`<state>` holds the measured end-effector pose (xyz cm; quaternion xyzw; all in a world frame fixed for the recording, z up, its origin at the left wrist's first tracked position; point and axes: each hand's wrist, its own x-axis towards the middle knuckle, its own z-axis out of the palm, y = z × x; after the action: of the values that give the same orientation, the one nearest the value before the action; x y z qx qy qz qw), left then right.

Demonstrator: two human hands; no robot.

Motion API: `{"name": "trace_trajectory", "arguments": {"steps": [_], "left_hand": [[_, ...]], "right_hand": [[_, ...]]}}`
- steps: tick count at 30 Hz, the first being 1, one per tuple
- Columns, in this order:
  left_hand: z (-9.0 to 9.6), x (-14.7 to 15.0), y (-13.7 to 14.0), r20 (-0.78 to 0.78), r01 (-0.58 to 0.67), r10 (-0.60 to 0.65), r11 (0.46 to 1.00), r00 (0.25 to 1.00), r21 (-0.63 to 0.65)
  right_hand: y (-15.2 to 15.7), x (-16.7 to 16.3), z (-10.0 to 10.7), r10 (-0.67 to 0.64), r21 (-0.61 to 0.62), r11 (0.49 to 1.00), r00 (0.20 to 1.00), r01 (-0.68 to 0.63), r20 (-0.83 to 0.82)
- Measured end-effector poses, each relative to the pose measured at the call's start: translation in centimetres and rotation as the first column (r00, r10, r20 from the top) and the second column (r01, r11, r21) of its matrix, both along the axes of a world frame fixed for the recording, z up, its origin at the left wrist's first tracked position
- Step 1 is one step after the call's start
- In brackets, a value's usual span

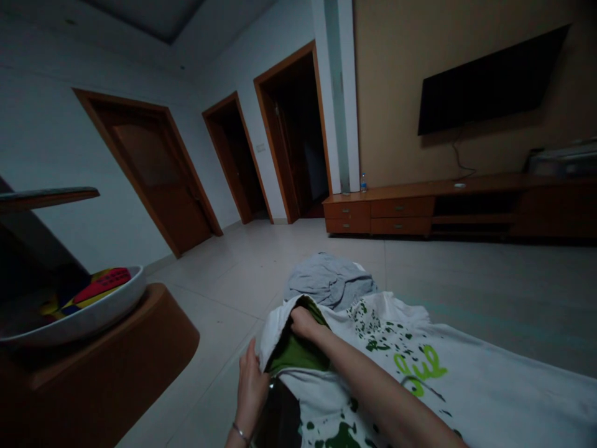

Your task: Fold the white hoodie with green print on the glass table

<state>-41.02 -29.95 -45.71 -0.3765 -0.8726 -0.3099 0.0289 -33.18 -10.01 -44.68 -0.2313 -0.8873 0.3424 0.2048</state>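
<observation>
White garment [459, 386]: spread before me, just nearer than the grey cloth [331, 281]; I judge it light, soft, limp, best held at the opening's edge.
Left hand [252, 378]: closed on that edge.
Right hand [306, 325]: inside, curled; grip hidden, I cannot tell.

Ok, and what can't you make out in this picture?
All in the head view:
Fingertips of the right hand: hidden by the hand itself and the fabric around it.
White garment: far end cut off by the right edge.
Grey cloth: near part hidden behind the garment.
White basin: cut off by the left edge.
Bottle: label too small.
</observation>
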Motion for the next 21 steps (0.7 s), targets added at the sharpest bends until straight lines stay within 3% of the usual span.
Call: {"name": "trace_trajectory", "arguments": {"steps": [4,8,11,14,16,18,21], "left_hand": [[0.6,-1.0,-1.3,-0.041,-0.038,0.039,0.999,0.998,0.029],[1.5,-1.1,-2.2,-0.146,0.021,-0.021,1.0,0.989,-0.004],[1.4,-0.5,-2.1,-0.261,0.142,-0.142,0.99,0.955,-0.021],[0.7,0.2,-1.5,-0.319,0.33,-0.332,0.942,0.888,-0.062],[0.1,0.7,-0.8,-0.317,0.439,-0.44,0.895,0.84,-0.08],[-0.3,1.5,0.0,-0.317,0.514,-0.511,0.854,0.799,-0.082],[-0.2,3.7,1.9,-0.349,0.589,-0.58,0.803,0.736,-0.094]], "right_hand": [[0.9,1.4,0.5,-0.013,0.032,0.999,1.0,0.013,0.019],[0.6,1.9,0.8,0.047,0.061,0.997,0.997,-0.051,0.06],[0.5,3.4,0.9,0.149,0.076,0.985,0.984,-0.157,0.098],[2.2,7.3,1.3,0.237,0.14,0.959,0.968,-0.247,0.082],[4.4,11.2,1.7,0.123,0.158,0.978,0.989,-0.135,0.087],[7.4,15.7,1.8,-0.138,0.144,0.982,0.982,0.119,0.131],[11.7,21.9,1.3,-0.484,0.161,0.874,0.853,0.459,0.196]]}}
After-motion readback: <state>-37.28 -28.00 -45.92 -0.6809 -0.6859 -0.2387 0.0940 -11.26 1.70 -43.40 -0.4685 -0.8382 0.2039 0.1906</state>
